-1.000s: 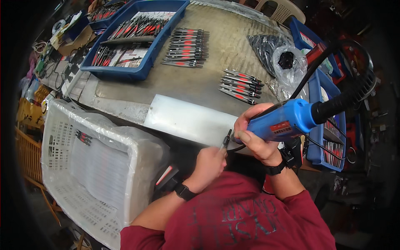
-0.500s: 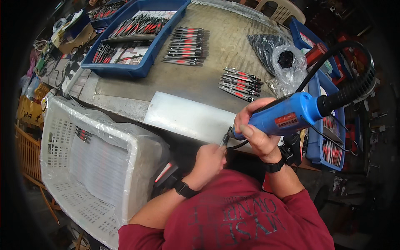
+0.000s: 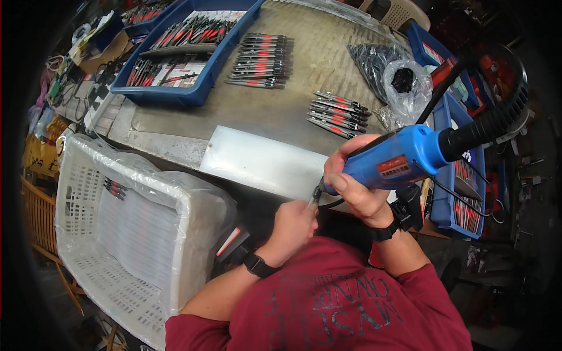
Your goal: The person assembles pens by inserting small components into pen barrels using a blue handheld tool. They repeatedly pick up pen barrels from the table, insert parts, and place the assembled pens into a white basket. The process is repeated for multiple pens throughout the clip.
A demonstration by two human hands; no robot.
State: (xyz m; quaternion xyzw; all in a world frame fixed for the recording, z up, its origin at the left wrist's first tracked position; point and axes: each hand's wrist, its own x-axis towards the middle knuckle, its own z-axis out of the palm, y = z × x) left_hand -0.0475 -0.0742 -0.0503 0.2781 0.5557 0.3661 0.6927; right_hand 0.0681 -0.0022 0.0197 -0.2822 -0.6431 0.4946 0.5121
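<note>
My left hand (image 3: 293, 230) is closed around a slim grey pen-like piece (image 3: 316, 194), its dark upper end sticking up out of the fist. In my right hand (image 3: 358, 196) is a blue electric screwdriver (image 3: 404, 158) with a thick black ribbed cord, held tilted. Its nose meets the upper end of the pen-like piece; the exact contact is hidden by my fingers. Both hands are just in front of a white block (image 3: 260, 161) at the table's near edge. Beyond the screwdriver lies a short row of grey-and-red pen-like pieces (image 3: 338, 114).
A longer row of such pieces (image 3: 260, 61) lies farther back on the table (image 3: 316, 41). Blue bins (image 3: 202, 96) stand at the far left and right. A plastic-lined white basket (image 3: 181, 245) is at left, a clear bag (image 3: 407, 88) of dark parts at right.
The screwdriver has shifted very slightly left and down. Both hands keep their grips, and the rows of pieces stay as they were.
</note>
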